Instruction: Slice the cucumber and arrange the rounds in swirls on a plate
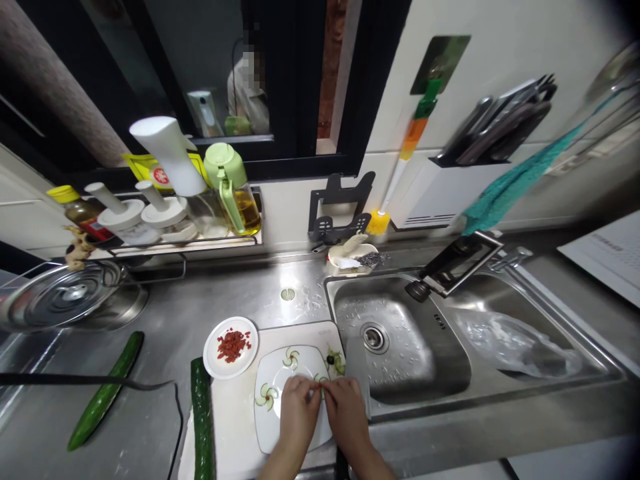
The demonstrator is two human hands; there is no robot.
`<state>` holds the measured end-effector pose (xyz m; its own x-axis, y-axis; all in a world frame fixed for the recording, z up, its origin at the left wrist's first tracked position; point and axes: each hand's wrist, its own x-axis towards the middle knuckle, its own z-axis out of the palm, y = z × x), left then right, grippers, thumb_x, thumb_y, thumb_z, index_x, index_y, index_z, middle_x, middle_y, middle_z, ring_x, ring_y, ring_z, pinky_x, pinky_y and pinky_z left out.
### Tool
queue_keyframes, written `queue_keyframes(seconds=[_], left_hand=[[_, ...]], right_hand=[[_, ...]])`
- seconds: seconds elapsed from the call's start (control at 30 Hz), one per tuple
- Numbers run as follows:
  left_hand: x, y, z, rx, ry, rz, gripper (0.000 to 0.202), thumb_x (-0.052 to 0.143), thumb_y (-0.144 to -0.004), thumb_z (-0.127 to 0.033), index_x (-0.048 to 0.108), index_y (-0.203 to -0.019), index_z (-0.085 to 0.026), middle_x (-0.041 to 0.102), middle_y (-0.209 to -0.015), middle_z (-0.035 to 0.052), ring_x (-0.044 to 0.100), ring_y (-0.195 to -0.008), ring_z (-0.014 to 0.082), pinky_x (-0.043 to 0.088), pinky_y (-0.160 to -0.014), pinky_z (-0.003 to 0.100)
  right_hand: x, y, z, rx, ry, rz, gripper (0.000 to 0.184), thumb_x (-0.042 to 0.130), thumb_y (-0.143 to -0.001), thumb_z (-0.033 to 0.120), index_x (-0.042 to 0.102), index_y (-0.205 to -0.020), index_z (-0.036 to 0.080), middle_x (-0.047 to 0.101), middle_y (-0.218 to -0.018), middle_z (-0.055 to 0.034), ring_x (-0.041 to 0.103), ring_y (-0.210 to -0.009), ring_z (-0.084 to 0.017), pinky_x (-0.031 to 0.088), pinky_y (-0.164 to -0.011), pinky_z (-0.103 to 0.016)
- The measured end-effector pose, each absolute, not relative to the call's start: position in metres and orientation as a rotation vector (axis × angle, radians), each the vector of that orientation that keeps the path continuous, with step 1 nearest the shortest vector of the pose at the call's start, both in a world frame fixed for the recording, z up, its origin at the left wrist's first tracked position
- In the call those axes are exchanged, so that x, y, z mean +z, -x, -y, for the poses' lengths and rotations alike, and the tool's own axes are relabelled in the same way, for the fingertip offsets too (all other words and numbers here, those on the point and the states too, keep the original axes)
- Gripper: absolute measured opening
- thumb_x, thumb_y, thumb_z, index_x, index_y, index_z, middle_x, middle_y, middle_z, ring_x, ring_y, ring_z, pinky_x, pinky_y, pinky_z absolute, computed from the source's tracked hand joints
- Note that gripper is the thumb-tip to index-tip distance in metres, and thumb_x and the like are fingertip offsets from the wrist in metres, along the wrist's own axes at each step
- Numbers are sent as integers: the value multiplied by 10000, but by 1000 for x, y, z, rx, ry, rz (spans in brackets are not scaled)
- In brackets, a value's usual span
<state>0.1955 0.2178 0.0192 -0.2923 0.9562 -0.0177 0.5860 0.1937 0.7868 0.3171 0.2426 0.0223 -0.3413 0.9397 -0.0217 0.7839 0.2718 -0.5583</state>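
Observation:
Over the right side of a white square plate (270,427), my left hand (299,413) and my right hand (350,410) meet with closed fingertips. A tiny red goji berry (321,383) shows between them, above cucumber slices (320,377) partly hidden by the fingers. Two pinwheels of thin cucumber slices with red centres lie on the rim: one pinwheel (291,359) at the back, another pinwheel (267,397) at the left. A small white dish (210,350) of red goji berries (233,345) stands behind the plate, to the left.
The plate rests on a white cutting board (230,427) with cucumber scraps (337,362) and a knife blade (357,367) at its right. One cucumber (201,420) lies on the board's left edge, another cucumber (107,390) on the counter. A sink (405,347) is at right.

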Motion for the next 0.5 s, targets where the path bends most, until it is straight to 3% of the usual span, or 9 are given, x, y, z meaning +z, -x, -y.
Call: queue_keyframes(seconds=[0.5], left_hand=[[21, -192, -217, 936, -1472, -1929, 140, 563, -765, -158, 693, -788, -203, 647, -770, 46, 584, -804, 200, 458, -742, 349]], right_hand=[[27, -320, -246, 621, 1504, 2197, 220, 452, -847, 153, 656, -910, 208, 655, -818, -53, 545, -833, -218, 432, -749, -357]])
